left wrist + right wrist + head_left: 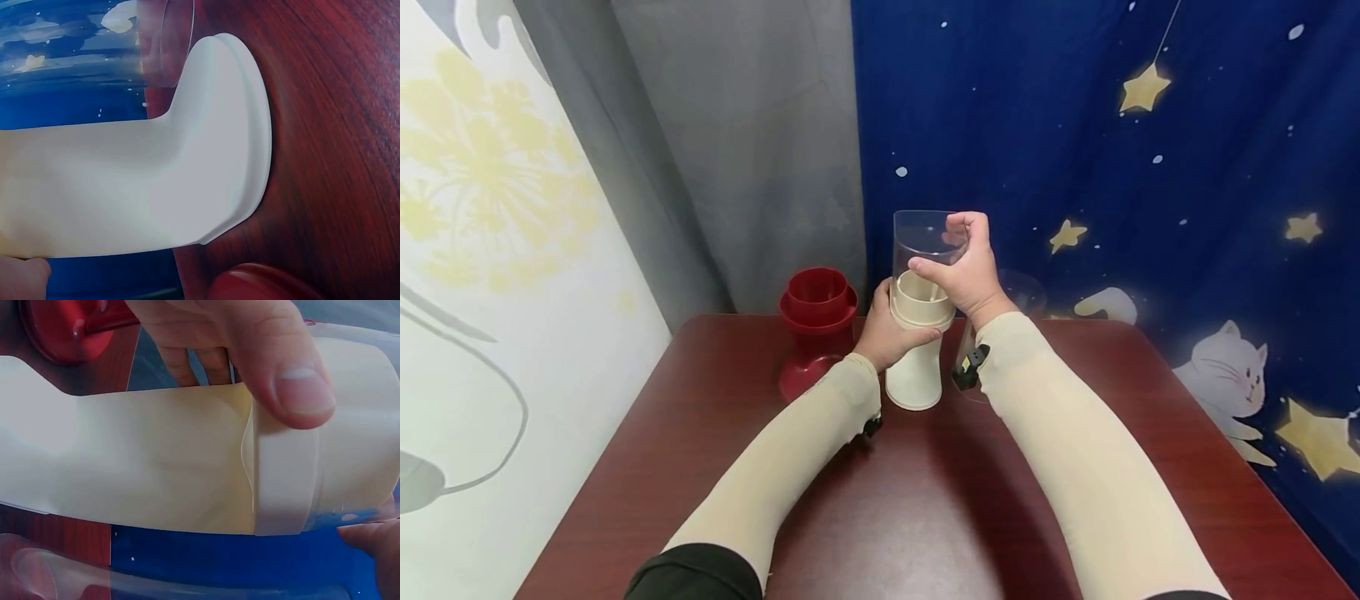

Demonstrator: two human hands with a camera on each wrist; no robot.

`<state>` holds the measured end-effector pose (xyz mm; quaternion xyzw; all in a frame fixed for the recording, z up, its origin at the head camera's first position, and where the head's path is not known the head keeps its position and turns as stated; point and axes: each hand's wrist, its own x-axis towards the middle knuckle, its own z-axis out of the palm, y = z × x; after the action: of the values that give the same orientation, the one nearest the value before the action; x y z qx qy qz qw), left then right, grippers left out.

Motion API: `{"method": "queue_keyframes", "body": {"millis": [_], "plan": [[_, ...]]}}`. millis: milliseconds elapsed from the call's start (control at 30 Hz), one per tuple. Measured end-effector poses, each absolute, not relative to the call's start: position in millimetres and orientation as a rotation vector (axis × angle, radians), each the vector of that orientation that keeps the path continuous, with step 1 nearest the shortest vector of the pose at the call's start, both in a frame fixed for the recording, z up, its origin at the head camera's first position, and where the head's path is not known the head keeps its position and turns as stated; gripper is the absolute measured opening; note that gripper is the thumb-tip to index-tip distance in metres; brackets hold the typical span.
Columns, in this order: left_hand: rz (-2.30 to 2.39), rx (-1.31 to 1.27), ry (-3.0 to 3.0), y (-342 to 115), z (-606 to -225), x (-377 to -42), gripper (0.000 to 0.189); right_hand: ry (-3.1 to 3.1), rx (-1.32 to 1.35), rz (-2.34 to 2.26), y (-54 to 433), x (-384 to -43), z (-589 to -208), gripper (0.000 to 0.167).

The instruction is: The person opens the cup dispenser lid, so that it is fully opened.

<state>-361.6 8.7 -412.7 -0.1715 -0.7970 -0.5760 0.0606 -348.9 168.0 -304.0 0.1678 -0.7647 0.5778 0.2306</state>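
A cream-white plastic stand (pixel 916 379) with a flared foot and a ring-shaped collar stands upright at the table's far side. My left hand (pixel 889 329) grips it just under the collar, and the thumb (pixel 303 394) lies across the collar in the right wrist view. Over the collar's upper ring sits a clear open-topped cylinder (pixel 916 235). My right hand (pixel 967 271) holds that cylinder from the right, thumb in front and fingers curled around its upper part. The left wrist view shows the stand's foot (pixel 219 137) on the wood.
Left of my hands stands a similar red stand (pixel 817 312) with a round foot. A second clear cylinder (pixel 1021 292) stands on the right, partly behind my right wrist. The dark red wooden table (pixel 880 517) meets grey and blue star-patterned curtains (pixel 1075 150) at its far edge.
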Motion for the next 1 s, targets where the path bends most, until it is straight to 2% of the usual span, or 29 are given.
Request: {"method": "queue_keyframes", "body": {"millis": [467,767,1000], "plan": [[-1.789,-0.535,-2.389,7,-414,-360,0.125,-2.084,0.451,1.638,167,-348,-290,0.083],[-1.770,-0.510,-2.386,10,-417,-361,0.128,-1.994,0.482,1.615,178,-338,-252,0.076],[-1.797,-0.527,-2.348,10,-418,-361,0.128,-2.004,0.462,1.592,189,-326,-244,0.077]]}}
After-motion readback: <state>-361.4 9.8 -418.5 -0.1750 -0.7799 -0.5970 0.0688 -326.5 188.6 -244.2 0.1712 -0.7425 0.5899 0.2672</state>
